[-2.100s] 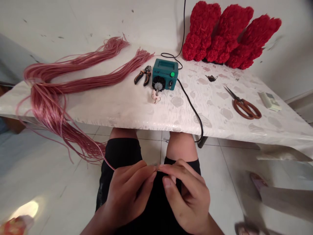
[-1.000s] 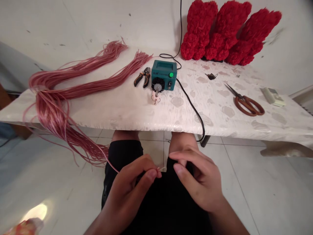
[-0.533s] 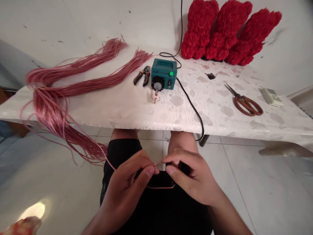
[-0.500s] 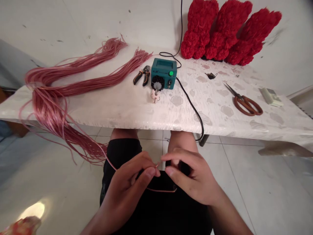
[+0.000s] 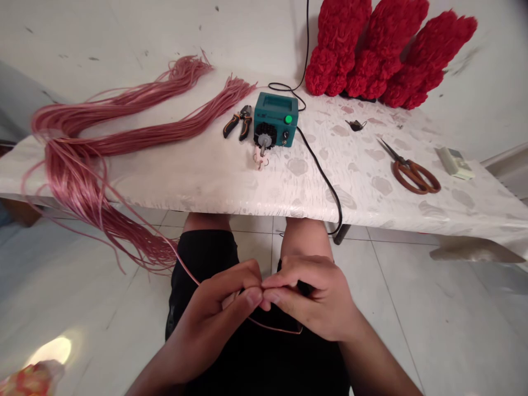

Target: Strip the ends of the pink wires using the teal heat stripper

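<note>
Low over my lap, my left hand (image 5: 225, 311) is closed, thumb and forefinger pinching a thin pink cord (image 5: 188, 270). One stretch of this cord runs up left toward a long bundle of pink cords (image 5: 76, 176) that lies on the table and hangs off its front edge. Another stretch droops below my fingers and bends under my right hand (image 5: 317, 300). That hand is closed too, its thumb and forefinger pinched together at the left fingertips, where both hands meet on the cord. The fingertips cover the pinched spot itself.
On the table (image 5: 193, 181) stands a small green motor machine (image 5: 275, 118) with a black cable (image 5: 325, 170). Pliers (image 5: 238, 122) lie left of it. Scissors (image 5: 414, 173), a pale small box (image 5: 455, 163) and red flower bunches (image 5: 342, 49) are to the right.
My right thumb and forefinger, apart before, have closed together and moved left against my left fingertips. The short bit of cord seen between the hands is now covered.
</note>
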Action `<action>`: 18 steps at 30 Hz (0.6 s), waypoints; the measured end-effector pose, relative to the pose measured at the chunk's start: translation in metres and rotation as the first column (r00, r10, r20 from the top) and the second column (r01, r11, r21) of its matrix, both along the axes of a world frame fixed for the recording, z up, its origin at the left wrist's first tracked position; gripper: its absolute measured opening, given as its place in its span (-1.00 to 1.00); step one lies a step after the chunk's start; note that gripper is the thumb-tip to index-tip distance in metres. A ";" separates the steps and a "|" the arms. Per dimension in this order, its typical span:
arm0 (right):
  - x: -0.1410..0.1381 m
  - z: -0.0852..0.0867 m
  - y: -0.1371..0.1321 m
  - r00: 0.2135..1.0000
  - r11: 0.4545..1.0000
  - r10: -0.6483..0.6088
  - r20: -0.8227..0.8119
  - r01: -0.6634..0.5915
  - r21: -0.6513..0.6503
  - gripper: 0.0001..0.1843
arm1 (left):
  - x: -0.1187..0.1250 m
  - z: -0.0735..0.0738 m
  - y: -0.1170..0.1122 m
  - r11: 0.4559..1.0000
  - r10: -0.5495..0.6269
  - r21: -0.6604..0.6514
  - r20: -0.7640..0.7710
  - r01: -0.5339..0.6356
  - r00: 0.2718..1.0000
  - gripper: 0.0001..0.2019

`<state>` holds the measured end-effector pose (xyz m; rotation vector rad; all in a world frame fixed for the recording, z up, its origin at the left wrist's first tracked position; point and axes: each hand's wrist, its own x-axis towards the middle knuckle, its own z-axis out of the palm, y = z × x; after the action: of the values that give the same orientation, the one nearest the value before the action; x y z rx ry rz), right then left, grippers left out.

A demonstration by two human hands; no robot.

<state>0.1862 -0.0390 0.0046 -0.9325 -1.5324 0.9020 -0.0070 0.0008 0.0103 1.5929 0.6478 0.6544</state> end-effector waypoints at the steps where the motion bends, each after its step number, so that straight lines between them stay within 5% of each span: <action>1: 0.000 0.000 0.000 1.000 1.000 -0.010 0.000 0.010 -0.005 -0.88 | 0.000 -0.001 0.000 1.000 -0.004 -0.006 0.012 0.004 1.000 -0.70; 10: -0.001 -0.005 -0.003 0.999 0.999 0.002 -0.046 -0.003 -0.035 -0.83 | 0.001 -0.006 0.001 0.999 0.003 -0.038 0.031 -0.002 1.000 -0.68; 15: -0.002 -0.003 -0.006 0.998 0.987 -0.050 0.024 0.053 -0.153 -0.90 | 0.003 0.000 0.002 0.953 0.172 0.264 -0.063 -0.150 0.983 -0.88; 18: -0.003 -0.002 -0.008 1.000 0.979 -0.020 0.008 0.021 -0.202 -0.92 | 0.001 0.006 0.004 0.878 0.178 0.459 -0.060 -0.131 0.982 -0.64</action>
<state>0.1833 -0.0469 0.0030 -1.0954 -1.4518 1.0555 -0.0055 0.0043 0.0166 2.0334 0.7387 0.8976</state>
